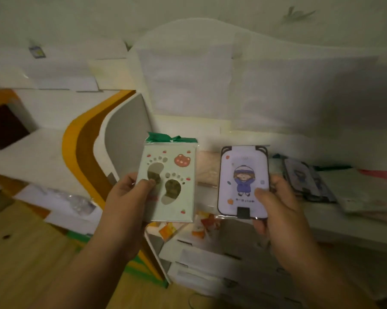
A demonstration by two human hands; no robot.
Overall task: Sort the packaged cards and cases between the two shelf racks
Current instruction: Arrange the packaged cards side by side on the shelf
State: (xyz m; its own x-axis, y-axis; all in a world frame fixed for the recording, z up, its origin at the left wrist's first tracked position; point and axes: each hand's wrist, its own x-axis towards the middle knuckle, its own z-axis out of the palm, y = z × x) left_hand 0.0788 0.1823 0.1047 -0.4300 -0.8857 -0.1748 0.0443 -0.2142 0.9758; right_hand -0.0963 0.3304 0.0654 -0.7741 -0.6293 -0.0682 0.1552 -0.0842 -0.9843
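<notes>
So this looks like the compare-and-decide bit of the sort: one item in each hand, both held up in front of the shelves. The left hand (130,192) holds a pale green packaged card (169,181) with footprint cutouts and a green header, thumb pressed on the front and fingers curled behind its left edge. The right hand (277,204) grips a lilac case (243,181) in a clear sleeve, with a cartoon kid in a hat on it, thumb on the lower right front and fingers wrapped behind. Both items hang in the air, side by side and not touching, above the white shelf on the right (355,219), where a few dark cases (310,181) already lie flat. The orange-trimmed rack (85,139) stands off to the left. My guess is the next move is picking a rack for each, probably the case going by the other cases and the card going left, but that's only a guess. It's pretty blurry, so I can't read any print.
</notes>
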